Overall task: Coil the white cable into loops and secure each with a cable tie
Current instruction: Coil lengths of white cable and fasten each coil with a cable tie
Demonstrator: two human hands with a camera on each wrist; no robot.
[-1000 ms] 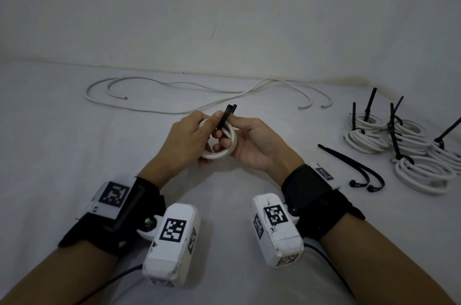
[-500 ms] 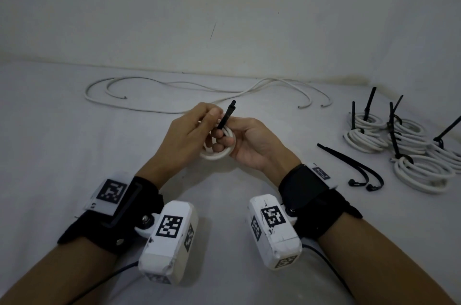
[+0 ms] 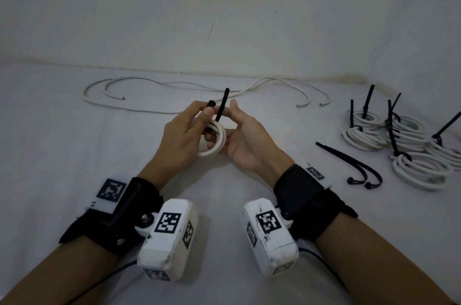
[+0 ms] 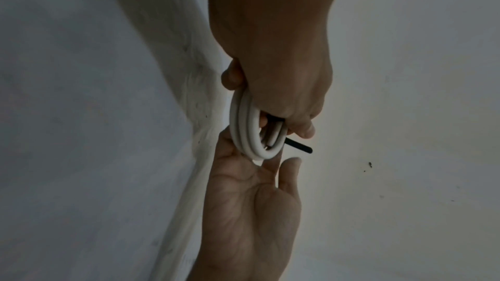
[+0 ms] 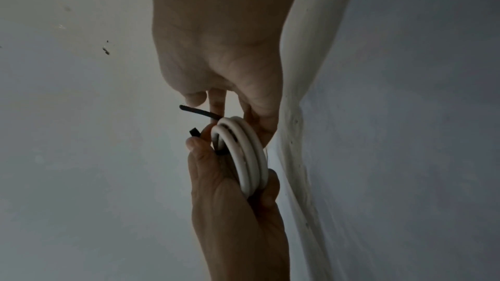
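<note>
A small coil of white cable (image 3: pixel 217 142) is held upright above the white surface. My left hand (image 3: pixel 197 120) grips the coil and pinches the head end of a black cable tie (image 3: pixel 211 103). The tie passes through the coil, and its tail (image 3: pixel 222 105) sticks up free between the hands. My right hand (image 3: pixel 240 134) is palm-up beside the coil, thumb raised, straight fingers touching the coil from below. The left wrist view shows the coil (image 4: pixel 250 134), the tie tail (image 4: pixel 299 146) and the flat right palm (image 4: pixel 251 211). In the right wrist view the coil (image 5: pixel 244 155) rests in the left hand (image 5: pixel 232 204).
Loose white cables (image 3: pixel 159 111) lie along the back near the wall. Several tied coils (image 3: pixel 366 136) with upright black tie tails sit at the right. Two spare black ties (image 3: pixel 359 167) lie in front of them, right of my right wrist.
The right thumb has lifted off and the right hand has opened. The tie's two ends have parted: the left fingers now pinch the head, and the tail stands free.
</note>
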